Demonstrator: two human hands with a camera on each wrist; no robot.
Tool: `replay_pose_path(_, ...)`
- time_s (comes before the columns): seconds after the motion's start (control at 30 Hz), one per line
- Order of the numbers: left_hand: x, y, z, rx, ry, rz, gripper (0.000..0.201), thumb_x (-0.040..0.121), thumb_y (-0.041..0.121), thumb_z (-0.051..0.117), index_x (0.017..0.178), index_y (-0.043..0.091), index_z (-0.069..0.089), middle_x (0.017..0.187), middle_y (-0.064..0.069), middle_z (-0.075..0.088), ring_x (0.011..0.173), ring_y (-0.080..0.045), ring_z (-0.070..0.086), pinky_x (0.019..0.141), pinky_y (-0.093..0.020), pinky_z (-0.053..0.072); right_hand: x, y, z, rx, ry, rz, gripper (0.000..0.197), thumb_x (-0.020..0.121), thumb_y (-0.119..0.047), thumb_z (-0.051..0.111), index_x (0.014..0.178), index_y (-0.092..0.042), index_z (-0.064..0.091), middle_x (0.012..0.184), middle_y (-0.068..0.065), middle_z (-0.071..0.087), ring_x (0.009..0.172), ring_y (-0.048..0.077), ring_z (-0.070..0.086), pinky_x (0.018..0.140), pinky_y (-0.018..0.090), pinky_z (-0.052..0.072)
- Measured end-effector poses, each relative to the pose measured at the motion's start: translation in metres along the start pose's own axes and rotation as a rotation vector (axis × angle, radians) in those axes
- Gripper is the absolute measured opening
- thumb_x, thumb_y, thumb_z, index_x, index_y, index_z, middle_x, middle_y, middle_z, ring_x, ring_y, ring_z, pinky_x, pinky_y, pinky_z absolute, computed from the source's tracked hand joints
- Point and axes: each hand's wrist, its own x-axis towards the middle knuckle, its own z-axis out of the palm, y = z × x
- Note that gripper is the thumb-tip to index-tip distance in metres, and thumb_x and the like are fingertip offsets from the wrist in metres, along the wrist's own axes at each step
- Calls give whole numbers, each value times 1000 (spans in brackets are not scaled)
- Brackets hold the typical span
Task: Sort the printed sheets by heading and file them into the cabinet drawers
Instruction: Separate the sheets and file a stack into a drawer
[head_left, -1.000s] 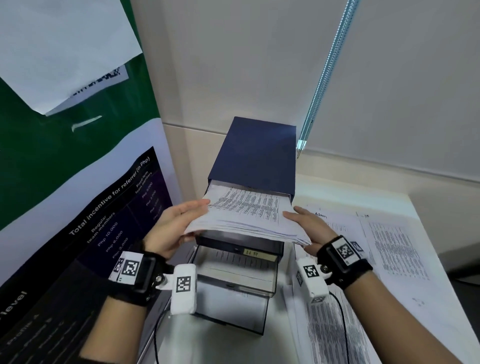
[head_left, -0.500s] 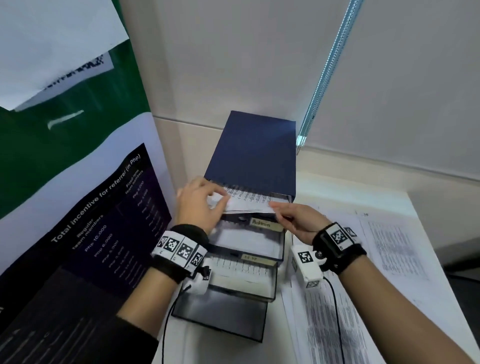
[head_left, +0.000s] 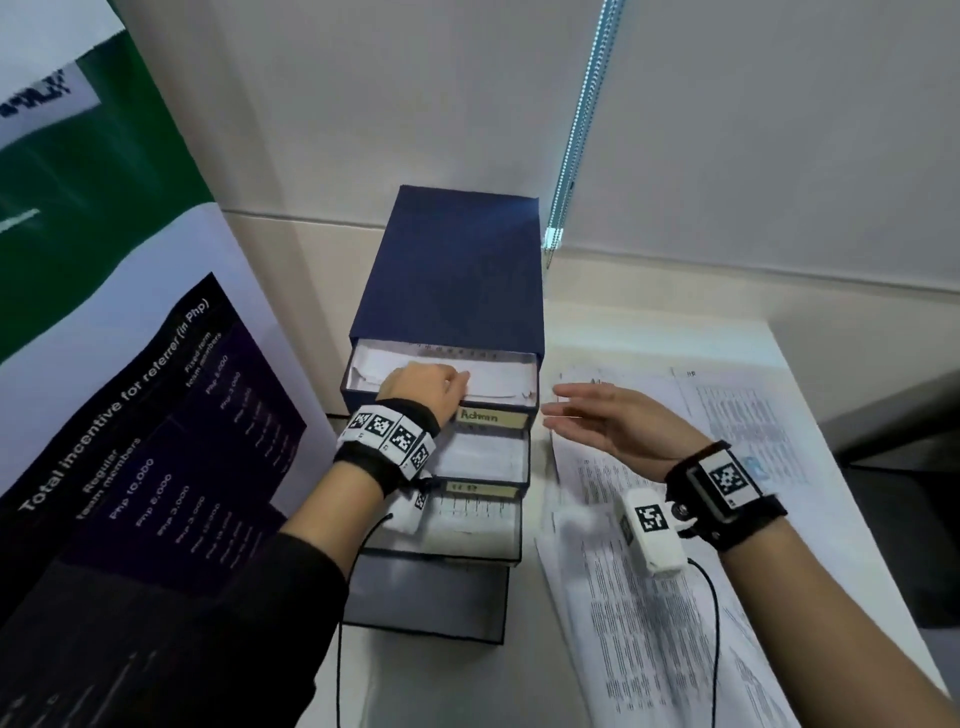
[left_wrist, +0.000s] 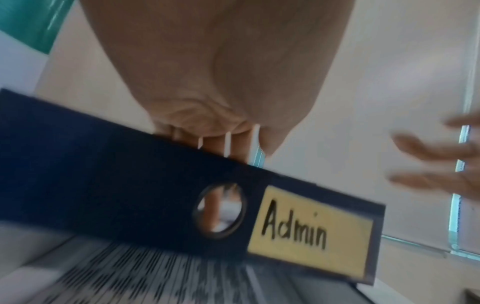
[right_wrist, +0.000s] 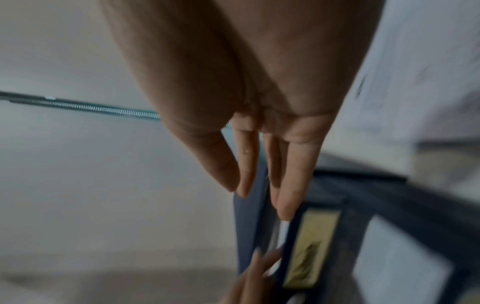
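Observation:
The navy cabinet (head_left: 457, 270) stands against the wall with its drawers pulled out in steps. Its top drawer, labelled "Admin" (head_left: 491, 417), holds a stack of printed sheets (head_left: 498, 371). My left hand (head_left: 452, 389) reaches over the drawer front (left_wrist: 130, 174), and its fingers (left_wrist: 215, 142) point straight down onto the sheets; their tips are hidden behind the front. My right hand (head_left: 566, 410) hovers just right of the drawer with straight fingers (right_wrist: 293, 181) and holds nothing. Both wrist views are blurred.
More printed sheets lie on the white table (head_left: 769, 343) right of the cabinet, in a near pile (head_left: 649, 597) and a far one (head_left: 748, 426). The second drawer (head_left: 483, 457) and third drawer (head_left: 467, 525) hold paper. A poster (head_left: 130, 441) leans at the left.
The stack that both hands held above the cabinet now lies in the Admin drawer. My left hand has moved onto it; my right hand has let go and drawn away to the right.

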Motion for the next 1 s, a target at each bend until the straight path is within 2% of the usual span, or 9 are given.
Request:
replay_pose_path(0.13, -25, 35, -4, 48, 153, 34, 22, 94, 37, 51, 107, 29, 66, 106, 1, 68, 104, -21, 60, 95, -37, 44, -14, 56, -84, -454, 318, 47, 22, 94, -7, 58, 114, -3, 65, 110, 19, 69, 97, 28, 67, 92, 37, 55)
replay_pose_path(0.2, -51, 64, 4, -120, 363, 158, 14, 91, 31, 55, 101, 28, 65, 100, 4, 62, 100, -18, 56, 93, -37, 43, -24, 96, -128, -889, 456, 182, 26, 92, -17, 63, 116, -10, 64, 117, 15, 67, 94, 24, 64, 91, 35, 52)
replay_pose_path(0.27, -76, 95, 22, -304, 383, 305, 11, 89, 25, 56, 97, 26, 64, 88, 5, 58, 86, -16, 54, 81, -32, 45, -33, 138, -163, -1158, 511, 394, 45, 87, -32, 68, 125, -9, 59, 126, 13, 62, 105, 26, 61, 94, 32, 46)
replay_pose_path(0.33, -95, 120, 58, -460, 127, 338, 12, 90, 23, 56, 98, 25, 65, 77, 7, 55, 73, -11, 52, 70, -28, 46, -37, 176, -192, -1322, 476, 540, 56, 78, -55, 70, 110, -9, 63, 120, 12, 64, 107, 26, 61, 101, 35, 43)
replay_pose_path(0.4, -108, 133, 109, -510, -210, 203, 21, 90, 24, 59, 110, 23, 65, 78, 7, 60, 74, -11, 57, 75, -30, 52, -41, 208, -206, -1343, 566, 567, 67, 66, -64, 75, 101, -10, 56, 116, 15, 60, 105, 28, 59, 98, 40, 44)
replay_pose_path(0.53, -134, 129, 207, -358, -720, -214, 63, 93, 31, 60, 148, 12, 37, 137, -8, 55, 125, -24, 53, 102, -29, 43, -62, 242, -194, -1371, 729, 443, 92, 68, -58, 76, 135, -10, 35, 129, 17, 46, 118, 33, 50, 95, 45, 50)
replay_pose_path(0.7, -146, 142, 260, -518, -510, -470, 63, 92, 26, 61, 147, 9, 36, 132, -12, 56, 121, -27, 54, 100, -29, 42, -72, 249, -205, -1210, 689, 305, 93, 70, -44, 82, 141, -10, 32, 133, 18, 45, 123, 33, 49, 100, 42, 45)
replay_pose_path(0.83, -142, 161, 267, -603, -330, -468, 45, 90, 24, 65, 131, 11, 51, 118, -8, 61, 105, -24, 58, 88, -25, 44, -77, 251, -211, -1320, 612, 93, 57, 87, -35, 67, 130, -9, 40, 124, 10, 51, 102, 24, 60, 85, 33, 54)
replay_pose_path(1.0, -141, 173, 268, -713, -303, -379, 10, 77, 34, 73, 84, 27, 71, 104, -2, 70, 97, -18, 64, 89, -27, 50, -88, 226, -249, -1042, 681, 28, 12, 91, -18, 57, 81, -13, 53, 80, 1, 57, 64, 16, 48, 52, 18, 34)
